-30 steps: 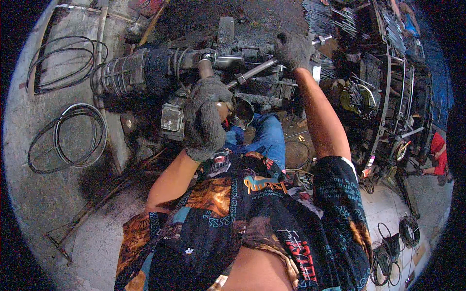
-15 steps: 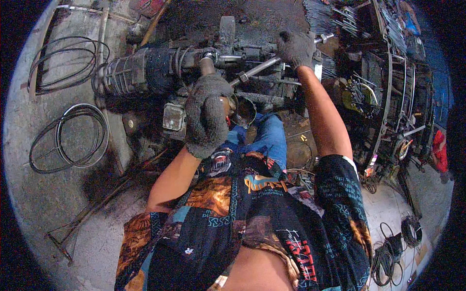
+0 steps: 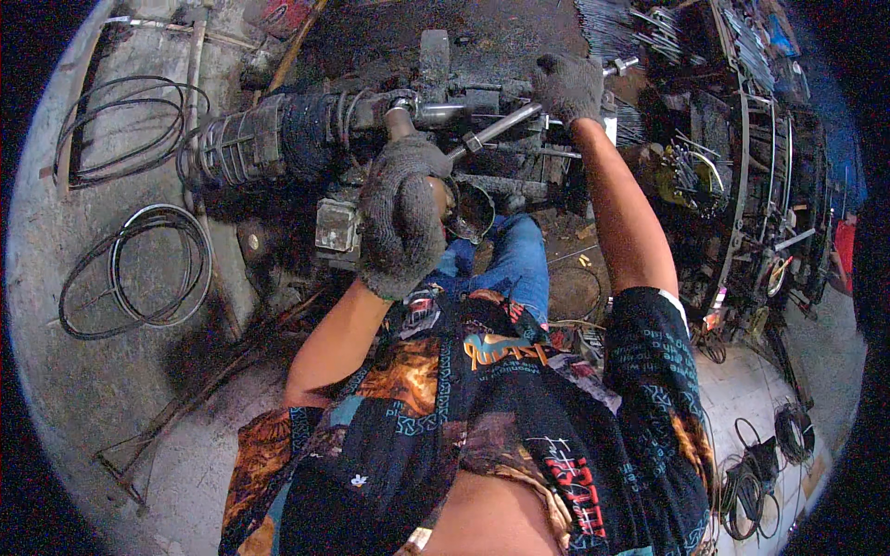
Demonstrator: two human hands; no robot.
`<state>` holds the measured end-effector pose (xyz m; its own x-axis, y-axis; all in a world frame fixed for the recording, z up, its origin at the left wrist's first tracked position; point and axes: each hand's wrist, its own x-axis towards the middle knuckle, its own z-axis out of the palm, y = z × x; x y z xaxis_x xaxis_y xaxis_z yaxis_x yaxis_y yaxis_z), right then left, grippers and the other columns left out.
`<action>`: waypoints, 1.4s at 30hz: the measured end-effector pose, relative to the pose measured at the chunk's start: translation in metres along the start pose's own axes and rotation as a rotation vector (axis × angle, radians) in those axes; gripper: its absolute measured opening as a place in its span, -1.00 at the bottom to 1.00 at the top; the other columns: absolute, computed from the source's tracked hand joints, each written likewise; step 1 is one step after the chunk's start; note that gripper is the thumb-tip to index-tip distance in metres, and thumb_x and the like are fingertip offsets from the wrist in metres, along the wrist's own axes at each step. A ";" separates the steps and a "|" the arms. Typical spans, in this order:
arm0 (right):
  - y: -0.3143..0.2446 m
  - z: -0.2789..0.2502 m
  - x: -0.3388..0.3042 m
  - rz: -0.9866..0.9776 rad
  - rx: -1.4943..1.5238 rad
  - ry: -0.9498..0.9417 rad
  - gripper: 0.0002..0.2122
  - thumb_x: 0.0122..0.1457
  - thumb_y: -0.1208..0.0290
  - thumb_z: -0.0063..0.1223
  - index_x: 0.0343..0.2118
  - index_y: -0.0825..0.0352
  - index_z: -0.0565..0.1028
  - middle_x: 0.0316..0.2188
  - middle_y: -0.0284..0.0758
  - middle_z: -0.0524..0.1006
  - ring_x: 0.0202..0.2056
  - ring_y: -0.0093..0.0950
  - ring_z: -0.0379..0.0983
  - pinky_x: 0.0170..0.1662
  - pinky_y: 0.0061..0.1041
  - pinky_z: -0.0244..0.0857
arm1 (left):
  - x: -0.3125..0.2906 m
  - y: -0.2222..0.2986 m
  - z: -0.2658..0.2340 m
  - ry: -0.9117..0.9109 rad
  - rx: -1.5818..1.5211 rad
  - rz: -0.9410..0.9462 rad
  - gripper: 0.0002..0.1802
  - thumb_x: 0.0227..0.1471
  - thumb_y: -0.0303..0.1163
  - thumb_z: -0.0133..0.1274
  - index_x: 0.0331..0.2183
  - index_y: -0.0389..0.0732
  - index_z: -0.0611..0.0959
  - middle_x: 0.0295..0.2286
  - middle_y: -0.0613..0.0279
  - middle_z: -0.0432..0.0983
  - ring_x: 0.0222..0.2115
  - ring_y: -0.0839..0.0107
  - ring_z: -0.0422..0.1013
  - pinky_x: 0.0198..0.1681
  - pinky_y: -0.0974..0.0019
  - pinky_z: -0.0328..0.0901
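My left hand (image 3: 403, 213), in a grey knit glove, is closed round the lower part of a metal tube handle (image 3: 400, 123). The handle's upper end meets the shaft (image 3: 440, 114) of a dark, greasy machine (image 3: 297, 134). My right hand (image 3: 568, 88), gloved alike, wraps round a long steel rod (image 3: 505, 121) that slants up to the right. A nut-like collar (image 3: 472, 142) sits on the rod near my left hand, and another (image 3: 621, 66) shows beyond my right hand. The rod's lower end is hidden behind the left glove. Beside that glove is a round dark container (image 3: 471, 215).
Coiled cables (image 3: 139, 264) lie on the floor at left. To the right stands a metal rack (image 3: 742, 167), with a yellowish tub of thin rods (image 3: 691, 176) near it. Bundled rods (image 3: 663, 37) lie at the far right. A square metal block (image 3: 336, 225) sits left of my left hand.
The view has shifted slightly. Both hands keep their grips, with the left glove a little further right and lower; the rod and tube handle hold nearly the same slant.
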<state>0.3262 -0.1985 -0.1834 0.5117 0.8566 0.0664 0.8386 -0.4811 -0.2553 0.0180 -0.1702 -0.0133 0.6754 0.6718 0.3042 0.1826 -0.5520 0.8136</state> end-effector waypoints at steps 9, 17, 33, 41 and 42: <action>0.006 0.005 0.002 0.026 -0.023 0.004 -0.70 0.11 0.02 0.04 -0.32 0.06 0.70 -0.32 -0.24 0.66 -0.23 -0.14 0.57 -0.07 -0.16 0.32 | -0.003 -0.020 0.011 0.026 -0.141 0.047 -0.70 0.24 -0.30 -0.13 -0.26 -0.32 0.58 -0.27 -0.06 0.55 -0.18 -0.04 0.48 0.03 0.02 0.33; 0.005 0.005 0.001 -0.007 0.036 0.063 -0.67 0.11 -0.01 0.05 -0.29 0.09 0.70 -0.35 -0.25 0.67 -0.23 -0.15 0.57 -0.06 -0.19 0.31 | 0.000 -0.009 0.005 0.015 0.009 0.033 -0.73 0.21 -0.33 -0.12 -0.26 -0.32 0.58 -0.27 -0.06 0.55 -0.17 -0.05 0.48 0.03 0.01 0.33; -0.038 -0.003 0.000 -0.022 -0.012 -0.028 -0.69 0.09 0.05 0.05 -0.25 0.08 0.70 -0.32 -0.26 0.68 -0.22 -0.19 0.58 -0.03 -0.19 0.23 | -0.014 -0.011 -0.015 0.264 0.040 -0.133 -0.68 0.26 -0.30 -0.19 -0.26 -0.30 0.59 -0.26 -0.06 0.54 -0.17 0.00 0.48 0.01 0.05 0.34; -0.041 -0.002 -0.003 -0.067 -0.030 0.018 -0.71 0.12 0.07 0.01 -0.31 0.08 0.70 -0.37 -0.26 0.67 -0.30 -0.19 0.56 0.01 -0.19 0.15 | -0.024 -0.015 -0.021 0.246 -0.019 -0.194 -0.66 0.29 -0.27 -0.19 -0.23 -0.31 0.58 -0.22 -0.04 0.55 -0.12 -0.01 0.47 0.08 0.02 0.30; -0.039 -0.001 -0.003 -0.063 -0.030 0.020 -0.71 0.12 0.07 0.01 -0.31 0.08 0.70 -0.37 -0.26 0.67 -0.30 -0.19 0.56 0.01 -0.19 0.15 | -0.025 -0.016 -0.021 0.243 -0.020 -0.192 -0.66 0.29 -0.27 -0.19 -0.23 -0.31 0.58 -0.22 -0.04 0.55 -0.12 -0.01 0.47 0.08 0.02 0.30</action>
<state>0.2916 -0.1824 -0.1728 0.4613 0.8816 0.1003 0.8743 -0.4324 -0.2207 -0.0166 -0.1678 -0.0240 0.4391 0.8626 0.2513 0.2744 -0.3951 0.8767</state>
